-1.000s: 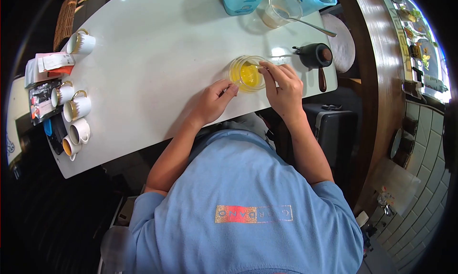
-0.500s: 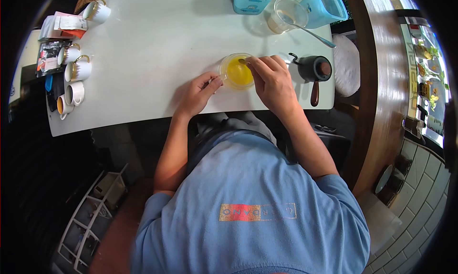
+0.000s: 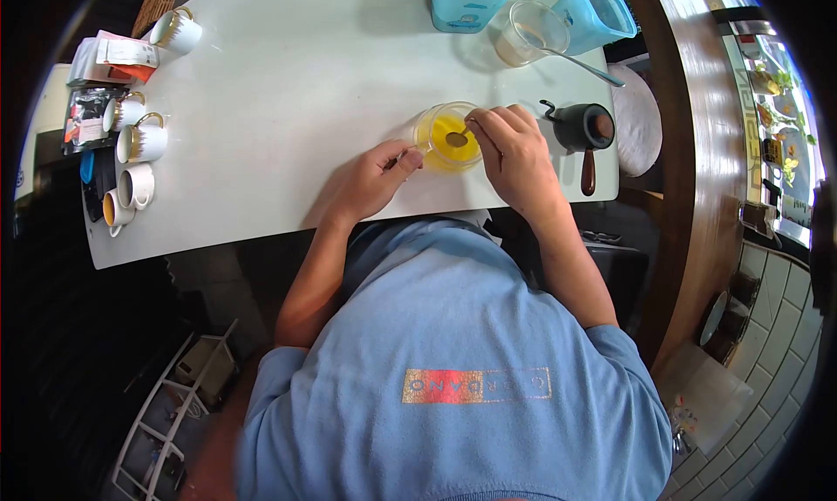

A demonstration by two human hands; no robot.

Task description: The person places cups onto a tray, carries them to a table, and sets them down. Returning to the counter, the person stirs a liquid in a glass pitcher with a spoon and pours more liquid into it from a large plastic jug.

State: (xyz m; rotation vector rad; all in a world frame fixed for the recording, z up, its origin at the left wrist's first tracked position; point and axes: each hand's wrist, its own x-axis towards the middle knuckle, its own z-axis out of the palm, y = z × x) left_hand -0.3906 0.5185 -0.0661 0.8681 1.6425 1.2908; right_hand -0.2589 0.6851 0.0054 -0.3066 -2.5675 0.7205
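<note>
A clear glass cup [image 3: 425, 128] with yellow liquid [image 3: 447, 124] in it stands near the front edge of the white table. Its handle is pinched between the thumb and fingers of my left hand [image 3: 375, 182]. From the right, my right hand [image 3: 520, 156] grips a small spoon [image 3: 457, 139], fingers closed at the cup's rim. The spoon's bowl shows over the yellow liquid, inside the cup. To the right of my right hand is a dark gooseneck kettle [image 3: 573, 128] with a brown handle.
At the back right of the table [image 3: 288, 109] stand two light blue containers [image 3: 466, 8] [image 3: 602, 17] and a clear cup [image 3: 523, 47] with a long spoon [image 3: 586, 68] across it. Several white mugs [image 3: 144, 142] and some packets [image 3: 91, 113] line the left side.
The spoon's bowl has shifted and shows more plainly inside the cup. Both hands keep their grips. The whole view has shifted slightly.
</note>
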